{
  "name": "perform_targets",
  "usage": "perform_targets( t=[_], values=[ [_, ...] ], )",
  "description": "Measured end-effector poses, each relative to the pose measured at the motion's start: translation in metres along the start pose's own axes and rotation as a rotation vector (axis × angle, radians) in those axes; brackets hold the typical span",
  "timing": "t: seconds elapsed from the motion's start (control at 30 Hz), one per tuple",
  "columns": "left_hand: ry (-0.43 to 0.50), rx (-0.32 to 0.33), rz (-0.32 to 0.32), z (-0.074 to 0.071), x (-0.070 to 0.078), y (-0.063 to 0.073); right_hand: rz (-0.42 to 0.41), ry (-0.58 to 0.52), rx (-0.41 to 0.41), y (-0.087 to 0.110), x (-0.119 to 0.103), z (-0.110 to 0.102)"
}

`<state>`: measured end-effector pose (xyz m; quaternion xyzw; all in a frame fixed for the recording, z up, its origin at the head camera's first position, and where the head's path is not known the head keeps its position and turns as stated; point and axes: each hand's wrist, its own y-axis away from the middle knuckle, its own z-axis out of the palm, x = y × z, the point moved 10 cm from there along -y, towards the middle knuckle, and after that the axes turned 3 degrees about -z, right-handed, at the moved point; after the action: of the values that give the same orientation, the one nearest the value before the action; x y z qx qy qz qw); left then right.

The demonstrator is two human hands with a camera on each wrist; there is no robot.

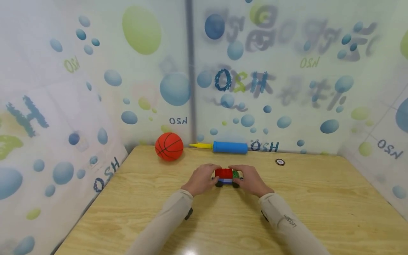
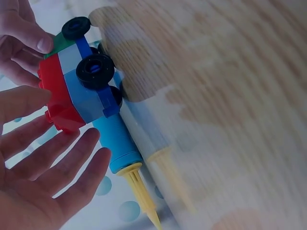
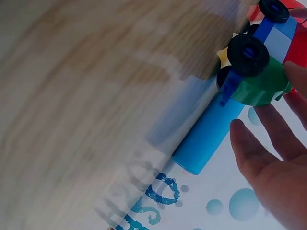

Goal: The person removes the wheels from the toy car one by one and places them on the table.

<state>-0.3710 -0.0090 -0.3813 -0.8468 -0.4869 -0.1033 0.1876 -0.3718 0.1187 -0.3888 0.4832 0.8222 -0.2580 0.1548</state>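
Note:
A small toy truck (image 1: 224, 173) of building blocks, with a red top, a blue-and-white middle, a green end and black wheels, stands between both hands. My left hand (image 1: 201, 179) holds its red end, thumb on the near side. In the left wrist view, the other fingers (image 2: 84, 165) of that hand spread out below the red block (image 2: 60, 98). At the opposite end my right hand (image 1: 251, 180) grips the green block (image 3: 261, 84), its thumb (image 3: 297, 79) beside the red part. Its lower fingers stand apart from the truck in the right wrist view.
Behind the hands, a red basketball (image 1: 169, 146) sits at the table's back left. Next to it lies a blue hand pump (image 1: 230, 147) with a yellow nozzle. A round black-and-white chip (image 1: 280, 162) lies at the back right. Patterned curtains (image 1: 143, 88) surround the wooden table (image 1: 229, 226).

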Motion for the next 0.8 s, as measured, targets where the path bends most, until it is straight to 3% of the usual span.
perform_targets(
  t=[0.43,0.8],
  values=[
    [-0.003,0.004,-0.007,0.0028,0.0002,-0.0014,0.014,0.003,0.018,-0.0021,0.0037,0.0006],
    [0.007,0.006,-0.018,0.0023,0.0017,-0.0027,0.016,-0.09,-0.02,-0.0046,0.0031,0.0001]
  ],
)
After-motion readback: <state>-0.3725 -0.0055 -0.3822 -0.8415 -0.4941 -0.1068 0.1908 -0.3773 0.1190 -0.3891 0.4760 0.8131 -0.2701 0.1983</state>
